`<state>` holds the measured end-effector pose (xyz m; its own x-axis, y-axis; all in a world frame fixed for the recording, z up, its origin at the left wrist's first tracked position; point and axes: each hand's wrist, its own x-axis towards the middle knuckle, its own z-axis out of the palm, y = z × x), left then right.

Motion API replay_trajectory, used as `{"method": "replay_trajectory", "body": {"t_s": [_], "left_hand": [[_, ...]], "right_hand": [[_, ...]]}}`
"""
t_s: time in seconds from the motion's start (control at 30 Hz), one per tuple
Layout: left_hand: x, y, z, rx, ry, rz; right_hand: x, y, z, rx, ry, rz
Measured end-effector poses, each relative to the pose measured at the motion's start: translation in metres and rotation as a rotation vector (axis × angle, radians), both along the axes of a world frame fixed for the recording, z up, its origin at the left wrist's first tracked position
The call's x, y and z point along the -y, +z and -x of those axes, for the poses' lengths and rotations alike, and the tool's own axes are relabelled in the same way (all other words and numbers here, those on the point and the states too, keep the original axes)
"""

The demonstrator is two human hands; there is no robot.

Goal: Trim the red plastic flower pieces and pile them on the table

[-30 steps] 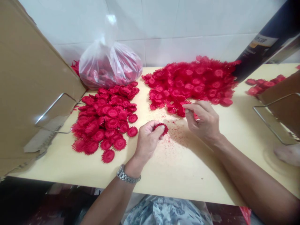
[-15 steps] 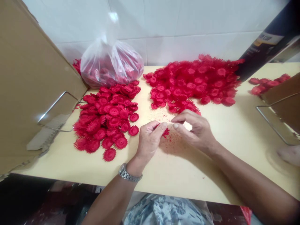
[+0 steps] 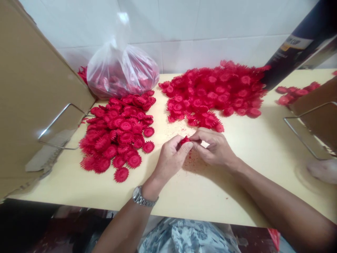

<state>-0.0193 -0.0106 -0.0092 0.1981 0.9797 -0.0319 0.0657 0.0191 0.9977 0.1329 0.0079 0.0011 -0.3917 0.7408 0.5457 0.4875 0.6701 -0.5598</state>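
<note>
Between my two hands, over the table, is a small red flower-shaped piece, partly hidden by the fingers. My left hand is closed on it with thumb and fingers. From the other side, my right hand pinches at its edge, thumb and forefinger together. Left of my hands lies a heap of round red pieces with fringed edges. Beyond my hands is a larger heap of similar red pieces. Small red crumbs are scattered on the table beneath my fingers.
A tied clear plastic bag of red pieces stands at the back left. Cardboard with a metal wire handle rises at the left. Another wire bracket is at the right, and a dark box leans at the back right.
My right hand has come in to the left, and its fingertips now meet the red piece. The piece has been turned upward in my left fingers.
</note>
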Motion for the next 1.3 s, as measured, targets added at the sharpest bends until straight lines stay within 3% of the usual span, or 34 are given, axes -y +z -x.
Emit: {"method": "replay_trajectory", "body": {"t_s": [0.2, 0.53, 0.6, 0.7, 0.8, 0.93, 1.0, 1.1, 1.23, 1.3], "left_hand": [[0.001, 0.0, 0.001, 0.055, -0.016, 0.01], [0.006, 0.005, 0.0, 0.074, 0.075, 0.026], [0.007, 0.003, 0.0, 0.086, 0.111, -0.002], [0.006, 0.002, 0.0, 0.143, 0.165, -0.046], [0.004, 0.003, -0.002, 0.193, 0.135, 0.016], [-0.001, 0.002, -0.003, 0.267, 0.12, 0.133], [-0.002, 0.002, -0.002, 0.303, 0.124, 0.158], [-0.003, 0.0, -0.002, 0.318, 0.13, 0.149], [-0.001, -0.001, -0.004, 0.275, 0.101, 0.144], [0.0, -0.001, -0.005, 0.3, 0.047, 0.158]], "right_hand": [[0.003, 0.005, -0.001, -0.05, -0.05, 0.049], [0.003, 0.0, 0.003, -0.266, -0.126, 0.32], [-0.002, -0.002, -0.002, -0.348, -0.197, 0.302], [-0.017, -0.004, -0.02, -0.442, -0.436, 0.173], [-0.031, -0.008, -0.04, -0.171, -0.609, 0.034], [-0.037, -0.015, -0.05, 0.163, -0.661, -0.117], [-0.035, -0.015, -0.046, 0.149, -0.63, -0.169], [-0.024, -0.007, -0.033, 0.004, -0.438, -0.127], [-0.007, 0.002, -0.01, -0.166, -0.086, 0.204], [-0.002, 0.002, -0.002, -0.201, 0.008, 0.357]]}}
